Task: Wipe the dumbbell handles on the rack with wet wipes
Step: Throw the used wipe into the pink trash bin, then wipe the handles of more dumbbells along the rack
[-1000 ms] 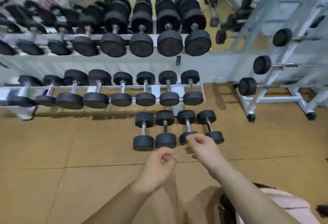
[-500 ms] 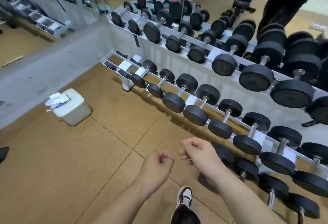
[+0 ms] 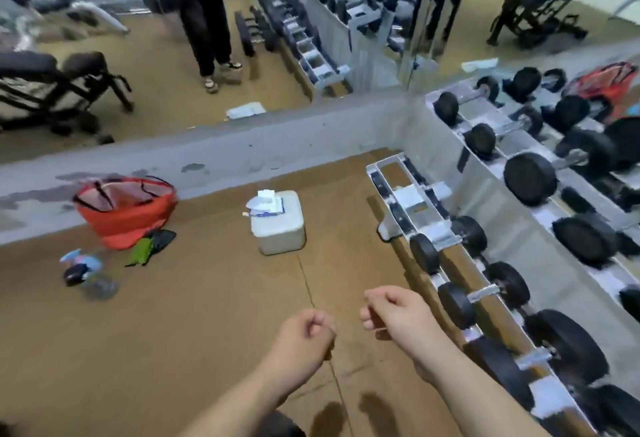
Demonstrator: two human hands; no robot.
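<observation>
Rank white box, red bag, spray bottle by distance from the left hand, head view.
From the left hand:
1. White box, straight ahead on the floor, wipes on top.
2. Spray bottle, far left on the floor.
3. Red bag, left, by the wall ledge; close to the bottle's distance, marginally farther.

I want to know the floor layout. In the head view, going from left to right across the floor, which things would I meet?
spray bottle → red bag → white box with the wet wipes on top → lower rack → dumbbells
</observation>
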